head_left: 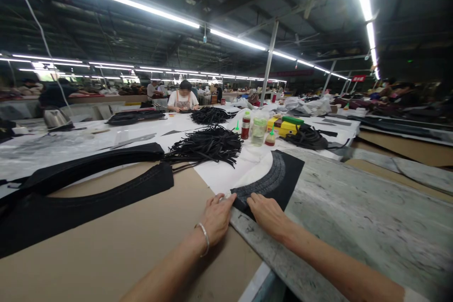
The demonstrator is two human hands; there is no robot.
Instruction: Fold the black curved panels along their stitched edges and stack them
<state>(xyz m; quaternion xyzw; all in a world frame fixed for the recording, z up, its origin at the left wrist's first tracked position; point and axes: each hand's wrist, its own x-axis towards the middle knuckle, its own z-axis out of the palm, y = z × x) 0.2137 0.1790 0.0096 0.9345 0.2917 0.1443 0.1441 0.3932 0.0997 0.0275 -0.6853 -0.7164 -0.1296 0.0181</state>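
Observation:
A black fabric piece (292,174) with a concave curved edge lies over the corner of a grey, worn tabletop. Along its curve runs a puckered grey-black band (271,179). My left hand (216,217), with a bracelet at the wrist, pinches the piece's near left corner between thumb and fingers. Close by on the right, my right hand (267,212) has its fingers curled down onto the near edge of the same piece. The fingertips of both hands are partly hidden against the dark cloth.
Stacked black curved pieces (141,181) lie on brown board (155,226) to the left. Beyond are heaps of black strips (208,146), a red-liquid bottle (245,125), a clear jar (258,131), a small glue bottle (270,138) and a yellow box (283,126). A person (183,98) works across the table.

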